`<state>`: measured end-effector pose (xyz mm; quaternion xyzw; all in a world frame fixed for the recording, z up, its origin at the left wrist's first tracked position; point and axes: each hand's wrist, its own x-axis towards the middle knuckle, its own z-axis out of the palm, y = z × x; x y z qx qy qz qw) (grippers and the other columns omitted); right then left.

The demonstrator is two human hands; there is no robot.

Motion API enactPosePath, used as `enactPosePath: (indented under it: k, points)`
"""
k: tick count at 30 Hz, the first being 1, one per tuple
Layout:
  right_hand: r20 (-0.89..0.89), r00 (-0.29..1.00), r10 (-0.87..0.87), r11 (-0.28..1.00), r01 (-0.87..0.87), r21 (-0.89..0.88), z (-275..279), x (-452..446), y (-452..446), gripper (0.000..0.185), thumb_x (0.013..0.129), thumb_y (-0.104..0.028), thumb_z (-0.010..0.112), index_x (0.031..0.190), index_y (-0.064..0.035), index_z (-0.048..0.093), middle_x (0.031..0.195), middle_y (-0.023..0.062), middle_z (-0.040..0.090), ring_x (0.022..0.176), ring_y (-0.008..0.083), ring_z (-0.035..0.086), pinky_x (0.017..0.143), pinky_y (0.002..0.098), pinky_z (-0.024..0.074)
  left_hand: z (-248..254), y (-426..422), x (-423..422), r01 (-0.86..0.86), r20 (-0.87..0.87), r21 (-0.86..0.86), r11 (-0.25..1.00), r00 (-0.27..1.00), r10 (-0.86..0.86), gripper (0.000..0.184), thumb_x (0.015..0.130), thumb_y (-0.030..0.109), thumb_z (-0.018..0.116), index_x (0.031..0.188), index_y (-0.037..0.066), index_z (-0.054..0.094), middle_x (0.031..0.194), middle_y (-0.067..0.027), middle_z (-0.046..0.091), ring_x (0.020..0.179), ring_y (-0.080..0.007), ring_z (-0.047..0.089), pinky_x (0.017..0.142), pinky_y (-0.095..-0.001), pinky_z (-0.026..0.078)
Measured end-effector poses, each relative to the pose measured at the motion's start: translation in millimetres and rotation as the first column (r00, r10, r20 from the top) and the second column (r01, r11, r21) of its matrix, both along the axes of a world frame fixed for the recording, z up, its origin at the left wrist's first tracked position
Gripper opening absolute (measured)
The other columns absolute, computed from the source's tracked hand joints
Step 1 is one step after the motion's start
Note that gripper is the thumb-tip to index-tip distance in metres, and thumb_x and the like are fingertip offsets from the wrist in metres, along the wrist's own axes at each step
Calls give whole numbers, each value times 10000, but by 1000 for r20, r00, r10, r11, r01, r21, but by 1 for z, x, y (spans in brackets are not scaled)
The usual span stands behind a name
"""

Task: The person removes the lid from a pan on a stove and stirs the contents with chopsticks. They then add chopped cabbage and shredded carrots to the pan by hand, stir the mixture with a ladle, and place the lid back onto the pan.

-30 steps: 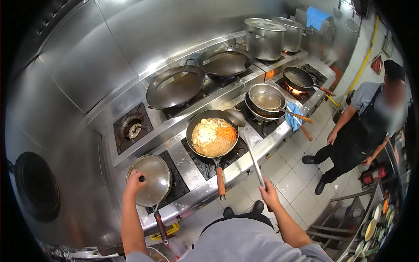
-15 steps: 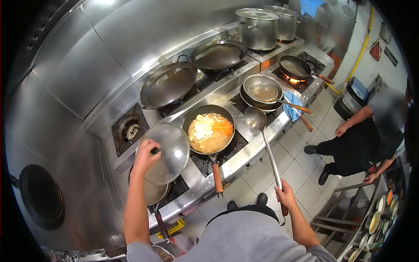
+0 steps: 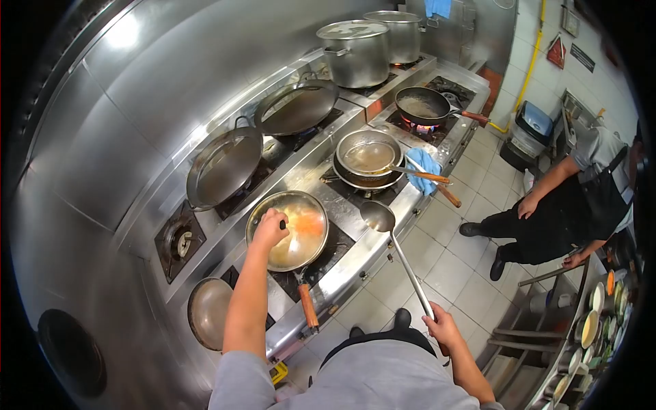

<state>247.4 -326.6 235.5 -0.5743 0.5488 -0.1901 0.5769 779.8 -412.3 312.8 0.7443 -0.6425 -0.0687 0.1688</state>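
My left hand (image 3: 271, 229) grips the dark knob of a glass lid (image 3: 297, 251), which lies over the middle pan. Through the glass, orange strips and pale food show blurred. The wooden handle (image 3: 308, 307) of that pan points toward me. In my right hand (image 3: 443, 326) is the long handle of a metal ladle (image 3: 378, 216), its bowl over the stove's front, right of the covered pan. Below and left of the covered pan sits an uncovered pan (image 3: 209, 313), partly behind my left forearm.
Two woks (image 3: 225, 166) (image 3: 296, 109) stand behind. Stacked pans (image 3: 369, 154) and a blue cloth (image 3: 424, 171) are to the right. A black pan (image 3: 421, 104) sits over flame, beyond it tall pots (image 3: 355, 61). A co-worker (image 3: 560, 198) stands at right near a shelf of bowls.
The lid has moved from the lower-left pan onto the middle pan with my left hand on its knob. The ladle has moved away from the food. The view has shifted.
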Motion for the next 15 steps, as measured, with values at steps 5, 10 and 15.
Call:
enactPosePath:
  k: [5, 10, 15]
  points:
    - [-31, 999, 20, 1000, -20, 12, 3, -11, -16, 461, 824, -167, 621, 1245, -65, 463, 589, 43, 533, 470, 113, 490, 454, 282, 415, -8, -4, -3, -35, -9, -33, 999, 999, 35, 261, 609, 81, 671, 858, 78, 595, 974, -128, 494, 960, -332, 496, 838, -388, 421]
    - [-43, 994, 104, 995, -104, 12, 8, -7, -50, 465, 826, -174, 618, 1250, -69, 459, 611, 55, 543, 476, 125, 500, 462, 291, 422, -4, -2, -11, -75, -38, -65, 995, 997, 73, 260, 615, 85, 671, 865, 75, 597, 986, -123, 496, 973, -330, 494, 848, -385, 419]
    - [-35, 977, 210, 978, -211, -4, 15, 19, -85, 460, 832, -189, 609, 1253, -83, 458, 623, 63, 551, 497, 141, 516, 486, 296, 432, -6, -5, -14, -90, -56, -66, 994, 995, 86, 268, 624, 86, 665, 884, 77, 599, 993, -118, 497, 995, -325, 491, 856, -380, 420]
